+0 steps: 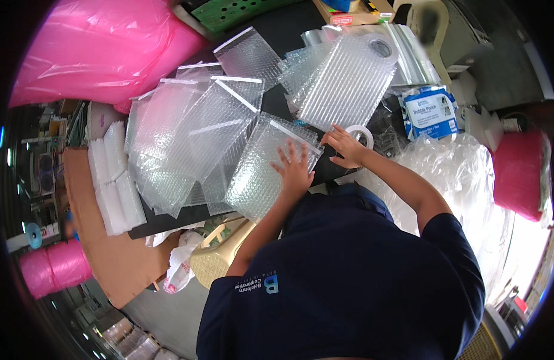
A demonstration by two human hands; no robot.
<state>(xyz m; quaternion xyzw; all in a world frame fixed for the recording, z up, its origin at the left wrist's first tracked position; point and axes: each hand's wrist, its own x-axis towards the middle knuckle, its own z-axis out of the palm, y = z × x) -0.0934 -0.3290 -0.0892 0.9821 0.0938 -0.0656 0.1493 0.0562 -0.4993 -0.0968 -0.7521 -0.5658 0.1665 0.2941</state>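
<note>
My left hand [295,174] lies with fingers spread on a clear bubble-wrap pouch [250,177] that has a white strip along its far edge. Just right of that pouch, my right hand [347,150] has its fingers apart and slightly bent. Its fingertips are by the near end of a stack of clear bubble-wrap pouches [346,81], and I see nothing held in it. A white tape roll [369,138] is partly hidden behind this hand. Left of my left hand, several more bubble pouches [187,132] overlap in a loose fan, most with white strips.
A black table [289,24] carries the pouches. Another tape roll [382,49] rests on the stack. Rightward are a blue-and-white packet [430,113] and crumpled clear plastic [451,171]. Pink wrapped bulk [109,48] crowds the far left; white bundles [116,180] line the left edge.
</note>
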